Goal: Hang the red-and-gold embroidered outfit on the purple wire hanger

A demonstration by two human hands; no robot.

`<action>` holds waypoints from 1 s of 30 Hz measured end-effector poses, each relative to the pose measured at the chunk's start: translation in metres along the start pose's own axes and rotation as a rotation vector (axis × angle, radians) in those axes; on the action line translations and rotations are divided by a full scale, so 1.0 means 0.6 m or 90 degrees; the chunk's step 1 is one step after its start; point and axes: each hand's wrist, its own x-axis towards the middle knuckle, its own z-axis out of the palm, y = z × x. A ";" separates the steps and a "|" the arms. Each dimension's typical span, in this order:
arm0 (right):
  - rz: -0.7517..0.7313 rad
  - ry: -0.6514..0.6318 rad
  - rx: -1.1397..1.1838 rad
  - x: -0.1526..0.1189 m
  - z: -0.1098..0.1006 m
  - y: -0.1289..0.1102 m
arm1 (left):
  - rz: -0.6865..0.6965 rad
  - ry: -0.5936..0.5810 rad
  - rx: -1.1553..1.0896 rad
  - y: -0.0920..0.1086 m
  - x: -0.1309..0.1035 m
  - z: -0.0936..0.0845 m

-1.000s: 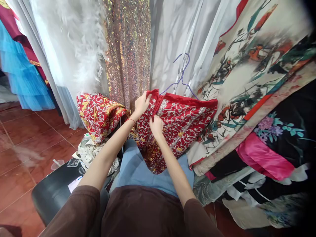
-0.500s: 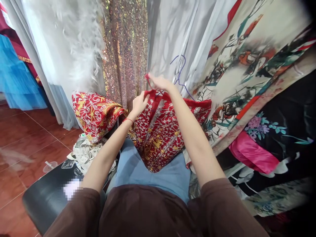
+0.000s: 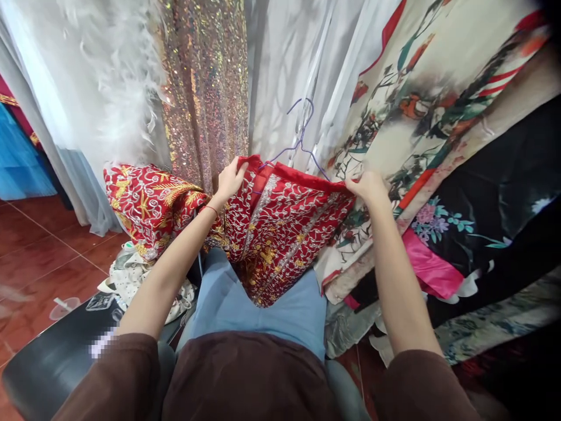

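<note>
A red garment (image 3: 280,234) with silver and gold embroidery hangs over my lap, its top edge held up between my hands. My left hand (image 3: 230,178) pinches the left end of that red edge. My right hand (image 3: 368,186) grips the right end, next to a printed floral robe. A purple wire hanger (image 3: 300,137) rises just behind the edge, between my two hands. More of the same red embroidered cloth (image 3: 149,204) is bunched to the left of my left arm.
Hanging clothes close in behind: white feathered fabric (image 3: 100,88), a sequined gown (image 3: 201,88), a white sheer dress (image 3: 280,70), printed robes (image 3: 438,117) at right. A black stool (image 3: 48,368) stands at lower left with white patterned cloth (image 3: 131,280) beside it. Red tiled floor (image 3: 35,245) lies at left.
My right hand left the middle of the garment, rose to the hanger, then moved right and took the right end of the top edge. My left hand kept its hold. The view shifted right.
</note>
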 end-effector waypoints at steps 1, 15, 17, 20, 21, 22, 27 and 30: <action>0.042 -0.135 0.008 0.008 -0.008 0.019 | 0.001 0.003 -0.004 -0.001 0.002 -0.001; -0.065 0.086 -0.138 -0.071 0.041 -0.056 | -0.033 0.052 0.134 0.018 -0.014 0.002; -0.060 0.139 -0.065 -0.081 0.048 -0.069 | -0.036 0.083 0.133 0.020 -0.014 0.001; -0.081 0.225 0.091 -0.071 0.051 -0.059 | -0.027 0.123 0.093 0.015 -0.009 -0.006; -0.086 0.247 0.148 -0.061 0.051 -0.048 | -0.023 0.135 0.076 0.011 -0.006 -0.008; -0.088 0.264 0.201 -0.049 0.053 -0.036 | -0.020 0.147 0.058 0.005 -0.003 -0.009; -0.121 0.243 0.408 -0.037 0.090 0.010 | -0.008 0.186 -0.033 -0.022 -0.004 0.006; -0.179 0.257 0.519 -0.117 0.142 0.007 | -0.020 0.181 -0.058 -0.025 -0.014 0.026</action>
